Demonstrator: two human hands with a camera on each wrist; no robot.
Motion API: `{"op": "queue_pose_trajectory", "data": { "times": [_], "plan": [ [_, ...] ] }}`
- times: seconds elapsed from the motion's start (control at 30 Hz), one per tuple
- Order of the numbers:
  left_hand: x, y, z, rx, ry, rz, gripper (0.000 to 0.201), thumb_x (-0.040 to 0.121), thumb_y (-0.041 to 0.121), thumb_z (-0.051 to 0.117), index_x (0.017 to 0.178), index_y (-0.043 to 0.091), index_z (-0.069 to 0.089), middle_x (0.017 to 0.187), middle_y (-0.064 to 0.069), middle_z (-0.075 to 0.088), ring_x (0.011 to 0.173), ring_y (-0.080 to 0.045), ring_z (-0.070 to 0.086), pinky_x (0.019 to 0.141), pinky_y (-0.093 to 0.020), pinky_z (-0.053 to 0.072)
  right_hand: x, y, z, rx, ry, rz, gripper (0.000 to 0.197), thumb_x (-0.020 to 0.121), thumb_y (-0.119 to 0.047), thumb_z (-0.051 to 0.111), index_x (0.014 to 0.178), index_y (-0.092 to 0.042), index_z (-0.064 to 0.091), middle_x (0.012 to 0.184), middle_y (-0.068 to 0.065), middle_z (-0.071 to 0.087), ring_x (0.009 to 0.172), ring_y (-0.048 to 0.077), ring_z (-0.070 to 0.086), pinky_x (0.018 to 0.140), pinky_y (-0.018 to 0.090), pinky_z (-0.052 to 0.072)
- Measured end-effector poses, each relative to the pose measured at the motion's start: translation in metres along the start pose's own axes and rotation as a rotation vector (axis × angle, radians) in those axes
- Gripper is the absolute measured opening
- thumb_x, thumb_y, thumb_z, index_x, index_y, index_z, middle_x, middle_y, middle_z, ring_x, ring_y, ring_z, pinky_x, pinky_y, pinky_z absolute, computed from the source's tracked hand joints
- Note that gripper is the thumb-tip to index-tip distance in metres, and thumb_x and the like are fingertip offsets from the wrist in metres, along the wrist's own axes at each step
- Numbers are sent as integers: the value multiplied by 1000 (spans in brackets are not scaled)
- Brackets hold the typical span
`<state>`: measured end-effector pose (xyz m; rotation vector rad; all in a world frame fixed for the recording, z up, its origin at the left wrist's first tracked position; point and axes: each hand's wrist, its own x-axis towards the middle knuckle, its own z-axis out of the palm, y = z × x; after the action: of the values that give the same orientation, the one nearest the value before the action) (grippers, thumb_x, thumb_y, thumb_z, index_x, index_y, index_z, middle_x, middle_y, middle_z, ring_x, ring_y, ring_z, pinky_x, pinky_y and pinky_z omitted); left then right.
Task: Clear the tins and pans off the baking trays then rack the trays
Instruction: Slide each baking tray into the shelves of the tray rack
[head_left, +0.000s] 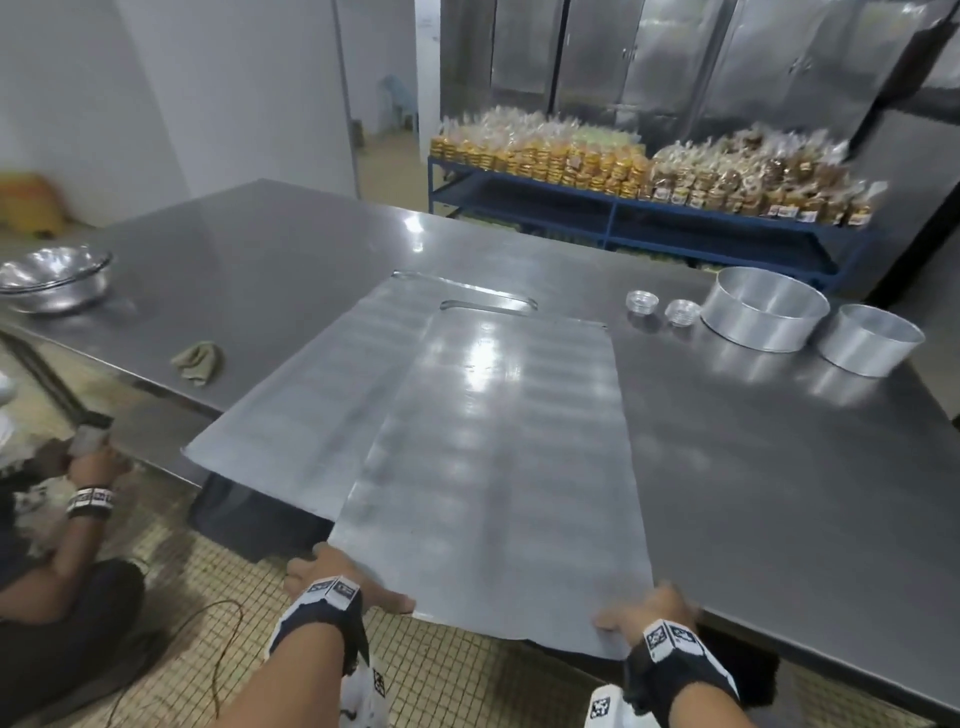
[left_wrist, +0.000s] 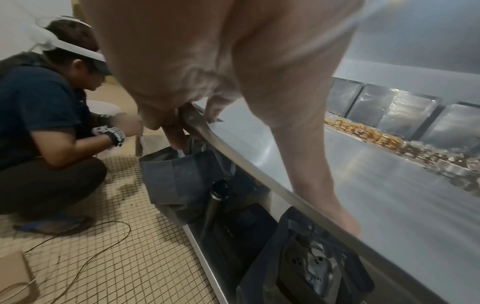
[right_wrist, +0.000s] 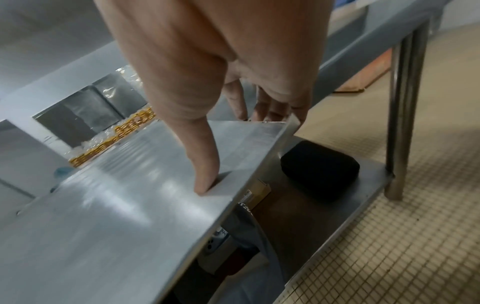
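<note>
I see both hands clamped on the near edge of the upper tray (head_left: 498, 441), which lies on the steel tabletop (head_left: 753, 467) with its near end sticking out past the tabletop's edge at 6 o'clock. My left hand (head_left: 337, 577) grips the tray's near left corner, thumb on top and fingers (left_wrist: 172, 135) curled underneath. My right hand (head_left: 652, 610) grips the near right corner the same way; in the right wrist view the thumb (right_wrist: 205, 168) presses flat on the tray surface and the fingers wrap under the rim.

This tray overlaps a second tray (head_left: 311, 395) lying beneath it toward 10 o'clock, its near left corner also overhanging the tabletop. Both trays are bare.

At 2 o'clock on the tabletop stand two round cake tins: the larger tin (head_left: 763, 312) and, just beside it to the right, the smaller tin (head_left: 867, 340). Left of them, near 1 o'clock, sit two small fluted moulds (head_left: 660, 306), close together. A crumpled cloth (head_left: 200, 361) lies at 10 o'clock near the tabletop's left edge, and a steel mixing bowl (head_left: 54, 278) sits farther out at 9 o'clock.

Another person (left_wrist: 44, 127) crouches on the tiled floor (head_left: 208, 597) at 8 o'clock. Bagged baked goods (head_left: 649, 166) fill a blue shelf (head_left: 623, 218) at 12 o'clock.
</note>
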<state>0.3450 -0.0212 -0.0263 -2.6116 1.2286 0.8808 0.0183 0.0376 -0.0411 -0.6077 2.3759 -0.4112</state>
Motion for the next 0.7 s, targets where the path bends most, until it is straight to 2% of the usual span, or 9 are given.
{"op": "queue_pose_trajectory", "data": {
  "times": [0.07,0.13,0.17,0.2,0.27,0.4,0.47,0.53,0.7],
  "plan": [
    [13,-8,10,-71,11,-13,146,14,83,78,136,9,47,139,-14,43,129,-31,45,104,-40,44,5,8,-3,71,-42,-23,81,27,-14,89,101,-6,56,104,14,63,89,32,66,80,34,58],
    [6,-15,5,-131,-24,-11,153,9,93,65,136,9,52,141,-12,44,131,-30,43,103,-39,46,5,12,-9,148,-88,-44,76,34,-2,89,100,-1,52,84,10,63,79,28,64,73,29,53],
    [1,-19,2,-223,-30,-32,149,16,87,74,138,6,49,141,-12,46,131,-30,46,102,-38,47,3,13,-13,170,-94,-42,71,39,4,89,99,0,50,80,9,61,77,28,62,71,28,49],
    [-9,-23,-5,-299,-46,-33,136,30,70,88,138,2,45,139,-13,50,129,-30,50,101,-37,48,2,14,-16,190,-96,-40,68,42,8,90,98,1,51,81,11,61,77,28,61,70,28,47],
    [-13,-32,-10,-374,-93,-44,103,53,36,97,134,-3,45,132,-15,58,121,-31,57,98,-36,48,-2,15,-19,243,-125,-25,65,41,9,92,94,3,55,84,15,65,75,28,62,70,28,47],
    [2,-48,-14,-478,-142,-81,67,58,20,96,103,0,52,116,-17,65,94,-30,59,91,-38,50,-16,9,-14,263,-187,-8,42,40,8,94,68,1,64,64,8,67,63,21,65,72,28,50],
    [7,-56,-24,-500,-137,-76,66,58,18,96,104,1,51,116,-18,65,93,-30,58,90,-39,49,-27,5,-6,252,-197,9,54,35,1,97,79,4,67,74,14,72,71,26,70,75,32,55],
    [15,-65,-36,-528,-136,-70,75,58,15,95,118,-3,53,122,-19,64,102,-32,61,93,-39,48,-39,0,6,253,-188,20,59,34,-4,99,82,2,64,82,17,72,79,32,71,81,37,56],
    [44,-94,-71,-558,-167,-22,78,63,6,92,128,-1,50,126,-20,62,105,-35,60,90,-41,45,-75,-23,38,253,-189,23,53,37,-5,99,82,1,71,80,14,75,77,31,72,85,40,58]
  ]
}}
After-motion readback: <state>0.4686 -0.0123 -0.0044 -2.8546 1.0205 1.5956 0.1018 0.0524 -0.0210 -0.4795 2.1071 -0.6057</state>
